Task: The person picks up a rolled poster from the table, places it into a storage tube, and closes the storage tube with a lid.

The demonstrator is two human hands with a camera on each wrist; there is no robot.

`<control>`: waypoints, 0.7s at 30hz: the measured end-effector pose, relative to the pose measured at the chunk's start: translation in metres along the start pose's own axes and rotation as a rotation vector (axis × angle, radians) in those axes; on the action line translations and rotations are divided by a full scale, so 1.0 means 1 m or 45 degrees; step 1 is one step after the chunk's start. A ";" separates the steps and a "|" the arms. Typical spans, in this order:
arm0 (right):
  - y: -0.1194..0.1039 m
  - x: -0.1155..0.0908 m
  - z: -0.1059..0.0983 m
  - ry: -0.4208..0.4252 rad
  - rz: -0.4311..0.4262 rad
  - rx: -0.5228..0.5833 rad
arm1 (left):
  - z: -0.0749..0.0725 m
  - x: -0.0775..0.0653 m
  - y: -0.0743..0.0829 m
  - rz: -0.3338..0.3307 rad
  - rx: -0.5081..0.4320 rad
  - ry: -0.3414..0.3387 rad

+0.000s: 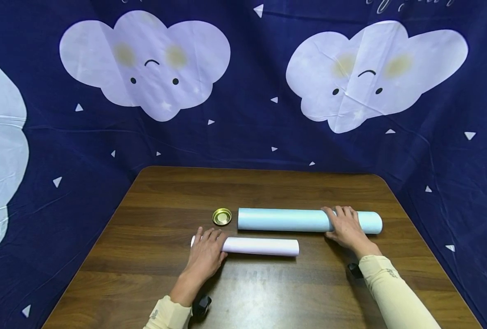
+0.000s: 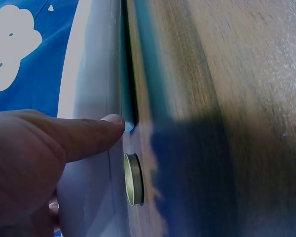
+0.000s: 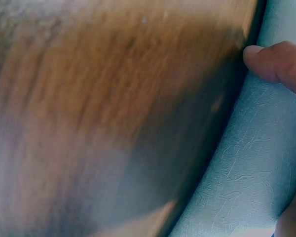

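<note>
My left hand (image 1: 206,251) grips a roll of white paper (image 1: 264,246) near its left end, thumb on the near side and fingers over the far side. In the left wrist view the thumb (image 2: 96,136) presses along the roll's side. Behind and to the right lies a light blue tube (image 1: 284,220), and my right hand (image 1: 345,226) holds it toward its right end. The right wrist view has that thumb (image 3: 274,60) against the tube's textured surface. A round gold lid (image 1: 222,217) lies just off the tube's left end, beyond my left hand.
Everything lies on a brown wooden table (image 1: 264,292) with rounded far corners. A dark blue cloth (image 1: 251,128) printed with white clouds hangs behind the table and at both sides.
</note>
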State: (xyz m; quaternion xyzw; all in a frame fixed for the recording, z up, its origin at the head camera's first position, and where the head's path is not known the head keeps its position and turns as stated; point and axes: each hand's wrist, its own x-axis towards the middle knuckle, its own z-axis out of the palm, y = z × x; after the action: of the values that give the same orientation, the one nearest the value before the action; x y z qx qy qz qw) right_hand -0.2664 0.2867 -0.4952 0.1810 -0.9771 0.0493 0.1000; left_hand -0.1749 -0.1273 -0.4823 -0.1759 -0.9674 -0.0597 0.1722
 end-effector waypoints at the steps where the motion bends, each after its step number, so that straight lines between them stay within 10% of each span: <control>1: 0.000 0.000 -0.001 -0.001 0.003 -0.002 | 0.000 0.000 0.000 0.002 0.002 0.004; 21: 0.009 -0.003 -0.017 -0.001 0.020 -0.044 | -0.008 -0.001 -0.005 0.007 -0.008 0.057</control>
State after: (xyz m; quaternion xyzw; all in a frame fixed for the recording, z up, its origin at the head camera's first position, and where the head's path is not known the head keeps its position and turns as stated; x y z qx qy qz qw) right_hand -0.2639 0.2980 -0.4796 0.1715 -0.9793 0.0332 0.1024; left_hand -0.1731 -0.1334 -0.4758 -0.1778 -0.9626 -0.0660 0.1937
